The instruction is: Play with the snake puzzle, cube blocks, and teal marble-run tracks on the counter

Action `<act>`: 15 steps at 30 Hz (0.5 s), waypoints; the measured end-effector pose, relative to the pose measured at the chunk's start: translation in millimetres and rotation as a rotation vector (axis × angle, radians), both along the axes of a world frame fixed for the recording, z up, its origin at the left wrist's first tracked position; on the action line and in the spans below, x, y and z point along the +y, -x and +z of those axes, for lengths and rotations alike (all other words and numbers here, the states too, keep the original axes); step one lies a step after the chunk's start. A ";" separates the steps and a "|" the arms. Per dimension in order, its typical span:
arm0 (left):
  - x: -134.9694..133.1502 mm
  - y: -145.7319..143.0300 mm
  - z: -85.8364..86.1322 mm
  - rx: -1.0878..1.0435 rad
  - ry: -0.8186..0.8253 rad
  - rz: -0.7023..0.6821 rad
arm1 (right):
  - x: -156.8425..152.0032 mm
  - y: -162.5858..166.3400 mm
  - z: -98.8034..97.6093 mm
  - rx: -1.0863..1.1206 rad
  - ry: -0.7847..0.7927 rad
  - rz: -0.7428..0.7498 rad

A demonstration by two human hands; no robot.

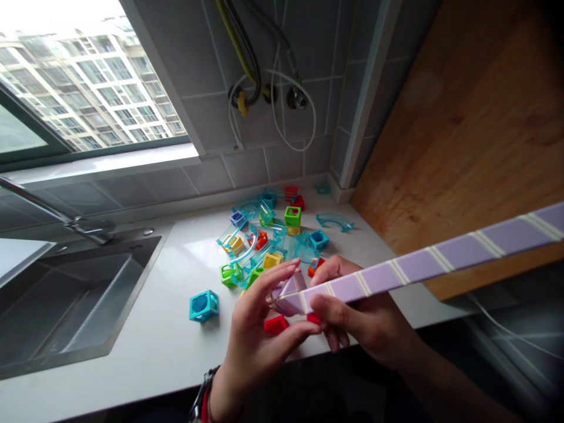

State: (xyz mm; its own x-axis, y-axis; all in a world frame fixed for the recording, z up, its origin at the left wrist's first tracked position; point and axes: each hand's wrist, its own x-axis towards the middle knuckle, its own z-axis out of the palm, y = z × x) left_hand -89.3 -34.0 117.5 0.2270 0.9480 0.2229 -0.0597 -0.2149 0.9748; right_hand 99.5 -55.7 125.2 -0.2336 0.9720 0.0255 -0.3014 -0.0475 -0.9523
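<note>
A long lilac strip of flat segments with pale joints (379,279) runs from the right edge to the middle of the view. Its near end is folded into a small angular coil. My right hand (361,311) grips the strip just behind that coil, thumb in front and fingers behind. My left hand (259,323) curls round the coiled end, with fingers above and thumb below; its exact contact is partly hidden. Beneath the hands lies a red block (275,325). To the left of my left hand is a teal hollow cube (204,305).
Behind my hands, see-through teal track pieces (273,235) and hollow cubes, such as a green one (292,216), lie piled on the white counter (176,341). A steel sink (127,305) with a tap (83,226) is at left. A wooden panel (462,129) stands at right.
</note>
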 end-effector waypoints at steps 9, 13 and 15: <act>3.1 14.8 -3.5 -0.058 0.026 0.012 | 3.5 -13.6 -0.8 -0.316 -0.400 -0.032; 1.0 16.2 -11.4 -0.007 -0.138 -0.038 | 2.6 -8.3 -5.7 -0.354 -0.491 -0.080; 0.7 17.0 -13.3 0.044 -0.168 -0.045 | 0.7 -3.5 -9.6 -0.293 -0.425 -0.117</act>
State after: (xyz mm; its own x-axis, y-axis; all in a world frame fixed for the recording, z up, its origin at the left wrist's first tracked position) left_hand -106.4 -33.4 104.2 0.2811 0.8870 0.3664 -0.0310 -0.3732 0.9272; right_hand 102.9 -55.1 115.6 -0.1801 0.9103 0.3728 -0.0002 0.3790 -0.9254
